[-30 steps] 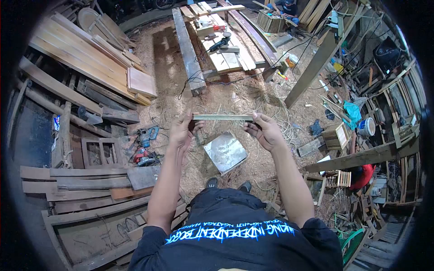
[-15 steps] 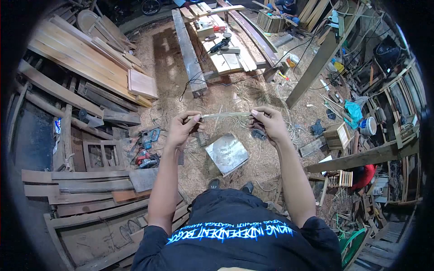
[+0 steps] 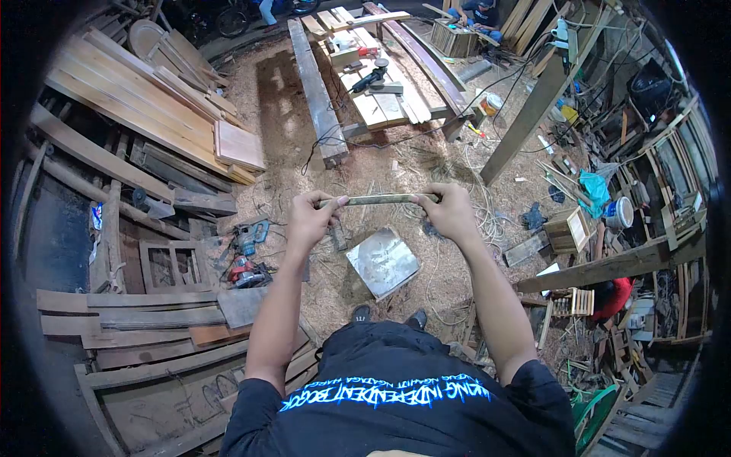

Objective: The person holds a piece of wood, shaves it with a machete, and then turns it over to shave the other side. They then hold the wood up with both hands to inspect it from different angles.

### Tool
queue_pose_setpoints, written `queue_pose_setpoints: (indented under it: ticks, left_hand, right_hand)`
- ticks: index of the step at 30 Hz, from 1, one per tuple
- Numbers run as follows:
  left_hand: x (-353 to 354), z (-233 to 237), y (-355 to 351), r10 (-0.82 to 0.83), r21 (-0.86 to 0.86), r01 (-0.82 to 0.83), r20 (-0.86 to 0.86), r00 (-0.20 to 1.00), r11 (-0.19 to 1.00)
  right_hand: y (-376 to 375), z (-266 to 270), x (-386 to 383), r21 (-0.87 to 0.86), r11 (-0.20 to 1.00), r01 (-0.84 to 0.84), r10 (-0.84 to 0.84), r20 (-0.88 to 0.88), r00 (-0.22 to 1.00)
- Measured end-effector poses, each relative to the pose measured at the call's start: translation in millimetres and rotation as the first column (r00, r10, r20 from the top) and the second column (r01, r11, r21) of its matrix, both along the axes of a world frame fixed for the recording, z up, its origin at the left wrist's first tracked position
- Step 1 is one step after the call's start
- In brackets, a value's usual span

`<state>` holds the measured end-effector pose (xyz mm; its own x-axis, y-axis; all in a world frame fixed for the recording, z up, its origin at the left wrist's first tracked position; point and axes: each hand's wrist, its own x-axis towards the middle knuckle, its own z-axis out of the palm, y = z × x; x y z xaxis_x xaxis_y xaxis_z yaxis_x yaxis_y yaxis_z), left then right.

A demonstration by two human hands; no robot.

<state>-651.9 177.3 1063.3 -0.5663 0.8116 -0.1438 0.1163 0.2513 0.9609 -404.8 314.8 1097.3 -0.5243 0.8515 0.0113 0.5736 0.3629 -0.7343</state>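
A thin, narrow, straight strip (image 3: 381, 199), greenish-brown with a lighter edge, spans the space between my hands at chest height. My left hand (image 3: 308, 219) pinches its left end between thumb and fingers. At the opposite end, my right hand (image 3: 451, 212) grips it the same way, fingers curled. I cannot tell what the strip is made of. Below it on the floor stands a square block-like stool (image 3: 383, 263) with a pale, worn top, just ahead of my shoes.
A workbench of planks (image 3: 377, 107) ahead carries an angle grinder (image 3: 371, 78). Power tools (image 3: 247, 247) lie on the floor at left, near stacked boards (image 3: 141, 103). A slanted post (image 3: 525, 114) rises at right. Cords trail over shavings; a seated person (image 3: 481, 17) is at the back.
The strip has turned in my hands, from a pale, see-through look to a darker, solid face. My grip on both ends stays. At the far top, another person's leg has moved left.
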Motion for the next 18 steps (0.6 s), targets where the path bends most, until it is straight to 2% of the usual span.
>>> queue_pose_setpoints:
  ticks: [1,3,5,7,8,10,11,13,15,17,18]
  left_hand:
    - [2,0,0,0.035,-0.003,-0.035,-0.030,0.999,0.999]
    - [3,-4,-1,0.036,-0.011,-0.037,-0.073,0.997,0.999]
    - [1,-6,0,0.036,-0.017,-0.038,-0.117,0.992,0.999]
    - [-5,-8,-1,-0.094,0.023,0.096,-0.049,0.994,0.995]
    - [-9,-15,1,-0.095,0.022,0.096,-0.050,0.994,0.995]
    - [-9,-22,5,-0.020,0.004,0.022,-0.232,0.973,1.000]
    - [-8,-26,2,-0.021,0.003,0.023,-0.230,0.973,1.000]
    - [7,2,-3,0.023,0.031,-0.014,-0.314,0.949,0.999]
    - [0,-3,-6,-0.025,-0.019,0.020,-0.310,0.950,1.000]
    - [-4,-8,-7,-0.070,-0.065,0.053,-0.301,0.951,0.996]
    - [0,-3,-8,-0.039,-0.066,0.016,-0.379,0.925,0.998]
  right_hand:
    - [-2,-2,0,-0.001,1.000,0.002,-0.002,0.000,1.000]
    - [-4,-4,0,0.122,0.992,0.025,-0.019,-0.051,0.999]
    - [-1,-5,1,0.097,0.995,0.019,-0.012,-0.070,0.998]
    - [-3,-5,2,0.066,0.998,0.013,-0.007,-0.086,0.996]
    - [-4,-4,2,0.087,0.996,0.021,-0.014,-0.085,0.996]
    - [-7,-3,1,0.109,0.994,0.026,-0.017,-0.080,0.997]
    - [-9,-5,-1,0.120,0.991,0.056,-0.045,-0.089,0.995]
    - [-8,-9,-1,0.136,0.987,0.092,-0.078,-0.105,0.991]
    - [-6,-16,2,0.041,0.999,0.011,-0.007,-0.086,0.996]
    - [-10,-26,0,0.060,0.998,0.025,-0.021,-0.071,0.997]
    - [-14,-24,-2,0.081,0.996,0.039,-0.035,-0.056,0.998]
